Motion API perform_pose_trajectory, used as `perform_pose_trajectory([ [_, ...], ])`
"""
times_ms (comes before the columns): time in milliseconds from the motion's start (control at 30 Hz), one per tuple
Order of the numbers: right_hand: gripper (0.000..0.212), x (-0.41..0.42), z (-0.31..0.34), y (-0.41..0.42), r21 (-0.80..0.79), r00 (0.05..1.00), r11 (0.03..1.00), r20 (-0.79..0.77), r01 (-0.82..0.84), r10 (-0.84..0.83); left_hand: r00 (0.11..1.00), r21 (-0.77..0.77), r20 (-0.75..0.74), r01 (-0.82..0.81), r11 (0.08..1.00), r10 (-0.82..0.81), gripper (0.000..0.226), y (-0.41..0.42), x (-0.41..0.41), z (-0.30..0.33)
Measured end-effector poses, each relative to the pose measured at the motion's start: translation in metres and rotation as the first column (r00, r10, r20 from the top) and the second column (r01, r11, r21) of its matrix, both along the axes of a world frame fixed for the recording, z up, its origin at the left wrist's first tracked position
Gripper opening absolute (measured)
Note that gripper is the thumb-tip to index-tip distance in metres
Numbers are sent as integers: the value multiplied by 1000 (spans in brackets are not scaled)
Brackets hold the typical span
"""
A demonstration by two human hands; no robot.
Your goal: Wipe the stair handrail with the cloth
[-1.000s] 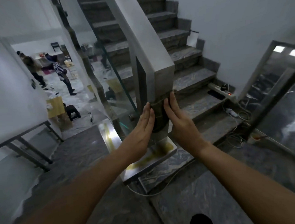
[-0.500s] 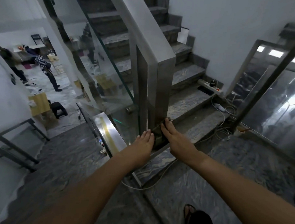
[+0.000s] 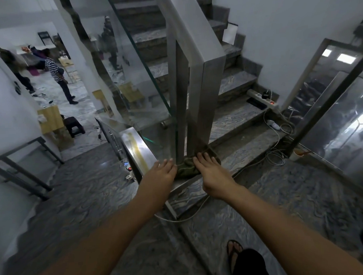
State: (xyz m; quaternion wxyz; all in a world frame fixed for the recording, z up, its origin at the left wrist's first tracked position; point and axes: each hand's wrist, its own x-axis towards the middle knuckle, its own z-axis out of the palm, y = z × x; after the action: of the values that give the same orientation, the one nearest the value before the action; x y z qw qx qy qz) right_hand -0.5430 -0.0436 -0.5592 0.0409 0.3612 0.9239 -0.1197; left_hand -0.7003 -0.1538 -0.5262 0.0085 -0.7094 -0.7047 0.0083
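Observation:
A steel handrail [image 3: 194, 30] slopes down the stairs and ends in a square steel post [image 3: 204, 99]. A dark green cloth [image 3: 187, 167] is wrapped around the foot of that post, just above its base plate. My left hand [image 3: 160, 174] presses flat against the cloth's left side. My right hand [image 3: 213, 177] presses on its right side, fingers straight over the cloth. Both palms pinch the cloth against the post. The part of the cloth behind the post is hidden.
A glass panel [image 3: 136, 81] stands left of the post. A lower steel rail [image 3: 135, 147] runs beside my left hand. A power strip [image 3: 264, 99] and cables [image 3: 275, 152] lie on the lower steps. People [image 3: 58, 76] stand in the room at far left.
Both hands slid the cloth down the post, from about mid-height to its foot. The camera tilted down and a sandalled foot came into view.

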Motion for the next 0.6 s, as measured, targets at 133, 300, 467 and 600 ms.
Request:
perform_pose_trajectory([
  [133,72,7,0,7,-22,1000,1000,-18,-1,0,995,-16,101,-6,1000,8,64,-12,-3,-21],
  [300,63,15,1,18,-16,994,995,-51,100,-100,983,-142,156,-72,987,94,88,-19,20,-31],
  [467,66,-3,1,4,-32,995,995,-20,92,-93,942,-147,165,-270,952,293,87,-20,28,-33],
  [600,67,9,0,7,-62,999,998,-36,23,-25,896,-183,127,-400,898,425,78,-17,36,-27],
])
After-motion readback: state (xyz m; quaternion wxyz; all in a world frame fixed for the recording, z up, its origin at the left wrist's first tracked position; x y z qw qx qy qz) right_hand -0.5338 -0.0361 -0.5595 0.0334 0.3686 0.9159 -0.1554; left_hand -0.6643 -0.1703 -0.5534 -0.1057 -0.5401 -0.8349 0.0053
